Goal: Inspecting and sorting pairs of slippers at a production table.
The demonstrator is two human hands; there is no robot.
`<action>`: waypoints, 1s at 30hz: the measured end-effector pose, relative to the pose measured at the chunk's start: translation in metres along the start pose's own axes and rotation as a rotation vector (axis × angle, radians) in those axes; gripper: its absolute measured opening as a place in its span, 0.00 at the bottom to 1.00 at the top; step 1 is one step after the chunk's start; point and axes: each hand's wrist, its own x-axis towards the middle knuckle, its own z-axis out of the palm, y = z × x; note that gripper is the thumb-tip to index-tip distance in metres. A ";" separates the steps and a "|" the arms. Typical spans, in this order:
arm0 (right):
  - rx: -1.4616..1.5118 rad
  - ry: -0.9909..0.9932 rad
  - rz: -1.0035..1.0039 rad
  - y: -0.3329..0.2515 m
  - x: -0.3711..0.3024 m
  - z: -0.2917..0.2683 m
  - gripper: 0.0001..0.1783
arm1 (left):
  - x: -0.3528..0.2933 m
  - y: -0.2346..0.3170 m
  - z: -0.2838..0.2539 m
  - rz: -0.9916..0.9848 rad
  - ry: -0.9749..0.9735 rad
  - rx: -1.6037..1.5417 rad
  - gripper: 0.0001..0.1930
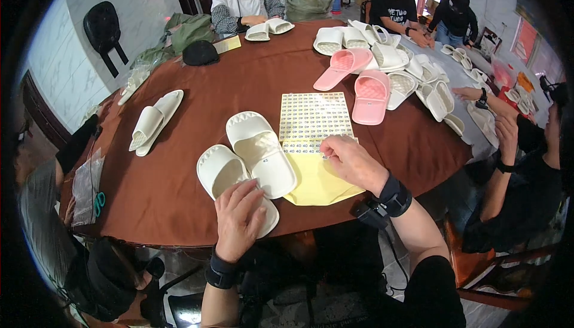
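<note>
Two white slippers lie side by side in front of me on the brown cloth. My left hand [238, 215] rests with its fingers stretched out over the nearer slipper [218, 171]. The farther slipper [258, 148] has a small printed mark on its insole. To its right lies a sheet of small printed stickers [315, 116] on yellow backing paper [320, 181], whose near part is bare. My right hand [355, 163] is over the lowest sticker row, thumb and fingers drawn together at the sheet; what sits between the fingertips is hidden.
Farther right are two pink slippers [371, 96] and a pile of white slippers [391, 56]. Another white pair [155, 123] lies at the left. A black cap [200, 53] sits near the far edge, and teal scissors [99, 203] at the left edge. Several people sit or stand around the table.
</note>
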 end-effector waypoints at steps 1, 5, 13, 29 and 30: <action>0.002 0.000 -0.002 0.000 0.001 0.002 0.10 | -0.001 -0.001 0.000 0.001 0.005 0.007 0.16; -0.042 0.001 -0.065 0.004 0.002 0.002 0.12 | 0.000 0.000 0.002 0.007 0.010 -0.002 0.16; -0.067 -0.046 -0.069 0.004 0.002 0.003 0.14 | 0.000 0.000 0.002 -0.004 0.013 -0.012 0.16; -0.042 -0.078 0.000 0.000 0.004 -0.001 0.12 | 0.002 0.000 0.003 -0.001 0.019 -0.021 0.16; -0.037 -0.079 0.019 0.001 0.003 -0.002 0.12 | 0.002 0.000 0.004 0.002 0.019 -0.024 0.16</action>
